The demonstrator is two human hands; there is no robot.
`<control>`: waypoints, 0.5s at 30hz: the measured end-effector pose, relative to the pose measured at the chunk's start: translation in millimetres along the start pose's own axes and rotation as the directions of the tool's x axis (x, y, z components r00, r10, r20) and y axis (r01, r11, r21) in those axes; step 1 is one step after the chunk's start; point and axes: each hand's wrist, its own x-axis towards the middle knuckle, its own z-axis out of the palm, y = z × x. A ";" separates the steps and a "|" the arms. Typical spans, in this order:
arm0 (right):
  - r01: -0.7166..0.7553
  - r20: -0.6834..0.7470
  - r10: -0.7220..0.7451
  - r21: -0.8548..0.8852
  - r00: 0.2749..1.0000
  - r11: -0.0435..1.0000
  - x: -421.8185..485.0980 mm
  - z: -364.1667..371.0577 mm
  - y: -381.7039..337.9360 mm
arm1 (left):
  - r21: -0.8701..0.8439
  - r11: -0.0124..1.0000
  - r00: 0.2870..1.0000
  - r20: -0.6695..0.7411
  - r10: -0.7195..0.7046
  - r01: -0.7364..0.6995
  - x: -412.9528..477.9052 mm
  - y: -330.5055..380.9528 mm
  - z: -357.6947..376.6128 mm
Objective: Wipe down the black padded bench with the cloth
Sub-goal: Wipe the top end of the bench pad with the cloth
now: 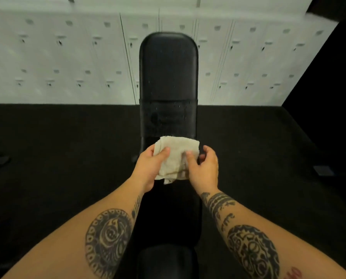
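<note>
Tattooed forearms reach up from the bottom of the frame; left hand (149, 167) & right hand (206, 168) both pinch the cloth (177, 154), thumbs on top, at frame centre, by the bench (168, 73) where seat meets back pad. Prob. best: fold it flat, press w/ the palm, long overlapping strokes. Cloth is off-white terry, rumpled; bench is smooth black vinyl w/ a rounded top, specked w/ what look like droplets

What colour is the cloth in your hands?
Cream cloth, slightly stained near its lower edge; seen in the head view.
</note>
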 end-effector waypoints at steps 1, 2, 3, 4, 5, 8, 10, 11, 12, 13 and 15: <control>0.002 -0.017 -0.001 0.038 1.000 0.999 6.7 -5.3 -12.2 | 0.034 0.999 0.999 0.004 0.037 -0.037 -0.4 12.2 8.9; -0.024 0.009 0.023 0.126 1.000 0.992 12.4 -9.4 -25.6 | 0.086 0.993 0.997 0.013 0.082 -0.082 -0.5 22.3 18.8; -0.096 0.095 0.074 0.253 0.993 0.963 16.7 -13.5 -39.8 | 0.141 0.982 0.992 0.028 0.126 -0.129 -0.9 30.9 30.2; -0.201 0.209 0.127 0.389 0.970 0.899 20.2 -17.0 -53.6 | 0.186 0.968 0.986 0.047 0.162 -0.168 -1.2 37.8 41.9; -0.305 0.312 0.163 0.490 0.936 0.816 24.4 -19.4 -65.8 | 0.214 0.957 0.980 0.070 0.185 -0.196 -2.4 43.9 53.4; -0.441 0.413 0.218 0.589 0.885 0.677 42.6 -21.1 -86.2 | 0.252 0.940 0.970 0.133 0.202 -0.231 -2.5 58.7 75.6; -0.447 0.397 0.245 0.571 0.885 0.688 52.6 -19.6 -95.6 | 0.253 0.943 0.970 0.168 0.176 -0.215 2.1 68.6 76.7; -0.446 0.387 0.256 0.562 0.886 0.696 58.9 -15.7 -99.9 | 0.257 0.944 0.969 0.186 0.162 -0.207 5.5 74.8 73.4; -0.445 0.372 0.267 0.561 0.889 0.698 65.2 -10.6 -104.9 | 0.277 0.939 0.968 0.203 0.149 -0.203 11.1 81.0 67.6; -0.445 0.359 0.278 0.566 0.891 0.694 70.7 -6.1 -111.5 | 0.293 0.933 0.964 0.222 0.145 -0.207 18.7 86.8 61.4; -0.441 0.333 0.295 0.578 0.896 0.687 82.2 5.0 -123.9 | 0.331 0.913 0.952 0.266 0.154 -0.240 36.6 98.7 48.7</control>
